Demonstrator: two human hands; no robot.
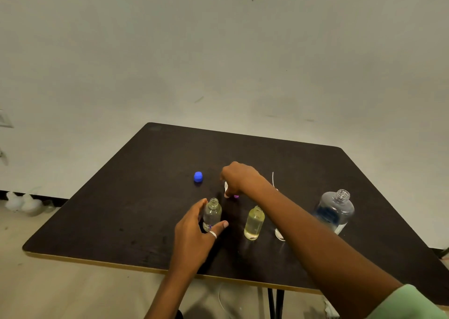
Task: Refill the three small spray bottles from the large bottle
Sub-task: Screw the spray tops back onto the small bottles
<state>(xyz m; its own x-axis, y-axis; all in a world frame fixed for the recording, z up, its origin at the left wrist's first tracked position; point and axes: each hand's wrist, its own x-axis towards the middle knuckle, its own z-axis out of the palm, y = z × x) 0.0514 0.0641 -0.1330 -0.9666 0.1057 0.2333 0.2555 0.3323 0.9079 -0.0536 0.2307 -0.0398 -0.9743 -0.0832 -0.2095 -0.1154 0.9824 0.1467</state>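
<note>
As left fingers (202, 204) clasp a small bottle (212, 215) and right fingers (227, 194) pinch a spray top (235, 196) at its one o'clock, we judge uncapping is ending, pouring next.

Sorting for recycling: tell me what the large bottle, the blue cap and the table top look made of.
Large bottle: clear and glossy, see-through with a moulded threaded neck; likely plastic, possibly glass. Blue cap: opaque, evenly coloured, smooth; probably plastic. Table top: dark, matt, faint grain, pale band along its edge; likely laminated board.
</note>
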